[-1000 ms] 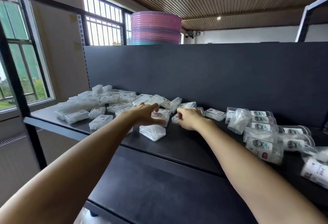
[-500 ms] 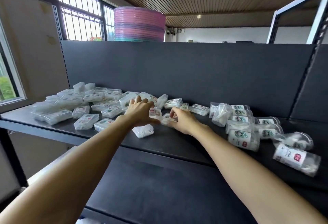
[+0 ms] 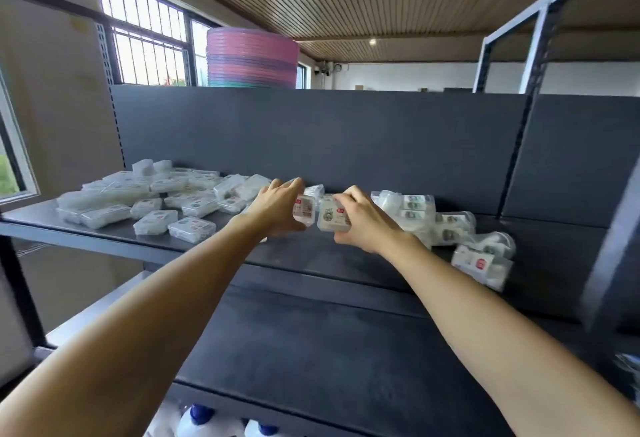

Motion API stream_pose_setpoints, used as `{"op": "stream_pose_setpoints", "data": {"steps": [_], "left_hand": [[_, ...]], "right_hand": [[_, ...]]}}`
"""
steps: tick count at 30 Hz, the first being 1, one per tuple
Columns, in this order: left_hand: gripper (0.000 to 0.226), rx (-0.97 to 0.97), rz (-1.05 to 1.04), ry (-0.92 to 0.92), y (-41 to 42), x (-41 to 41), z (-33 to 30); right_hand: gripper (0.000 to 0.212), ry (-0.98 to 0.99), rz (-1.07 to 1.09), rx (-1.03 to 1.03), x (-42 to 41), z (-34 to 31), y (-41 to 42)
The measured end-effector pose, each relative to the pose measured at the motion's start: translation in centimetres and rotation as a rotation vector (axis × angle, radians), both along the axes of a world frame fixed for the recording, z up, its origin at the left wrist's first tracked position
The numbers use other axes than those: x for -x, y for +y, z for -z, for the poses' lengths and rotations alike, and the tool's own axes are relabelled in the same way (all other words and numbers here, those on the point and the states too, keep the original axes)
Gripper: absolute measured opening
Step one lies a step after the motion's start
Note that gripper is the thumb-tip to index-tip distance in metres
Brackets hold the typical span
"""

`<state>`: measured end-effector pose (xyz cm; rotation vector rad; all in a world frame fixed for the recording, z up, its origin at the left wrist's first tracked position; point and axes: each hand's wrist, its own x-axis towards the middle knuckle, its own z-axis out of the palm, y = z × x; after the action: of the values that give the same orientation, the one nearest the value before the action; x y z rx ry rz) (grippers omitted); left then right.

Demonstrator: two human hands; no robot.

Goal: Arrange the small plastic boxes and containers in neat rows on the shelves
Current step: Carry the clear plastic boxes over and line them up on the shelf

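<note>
Both my hands are raised over the middle of the dark upper shelf (image 3: 311,260). My left hand (image 3: 277,208) grips a small clear plastic box with a red-marked label (image 3: 304,209), tilted on edge. My right hand (image 3: 367,220) grips a second small box with a green and red label (image 3: 332,218), held right beside the first. Several more clear small boxes (image 3: 173,201) lie in a loose heap on the left part of the shelf. Round labelled plastic containers (image 3: 450,232) lie on their sides at the right.
The shelf's dark back panel (image 3: 346,138) rises behind the boxes, with a stack of pink and purple basins (image 3: 252,58) on top. A lower dark shelf (image 3: 329,350) lies below my arms. White bottles with blue caps (image 3: 204,419) stand underneath. A metal upright (image 3: 613,256) is close at right.
Both hands have lifted a small box each off the shelf and brought them side by side. The view has shifted to the right.
</note>
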<state>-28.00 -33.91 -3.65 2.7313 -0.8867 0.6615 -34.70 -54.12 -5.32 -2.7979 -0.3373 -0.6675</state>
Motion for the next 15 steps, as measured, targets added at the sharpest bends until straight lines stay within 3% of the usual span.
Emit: {"op": "stream_pose_setpoints", "data": {"steps": [15], "left_hand": [[0.069, -0.011, 0.215, -0.036, -12.1, 16.9, -0.6]], "right_hand": [[0.07, -0.146, 0.211, 0.144, 20.5, 0.2, -11.3]]}}
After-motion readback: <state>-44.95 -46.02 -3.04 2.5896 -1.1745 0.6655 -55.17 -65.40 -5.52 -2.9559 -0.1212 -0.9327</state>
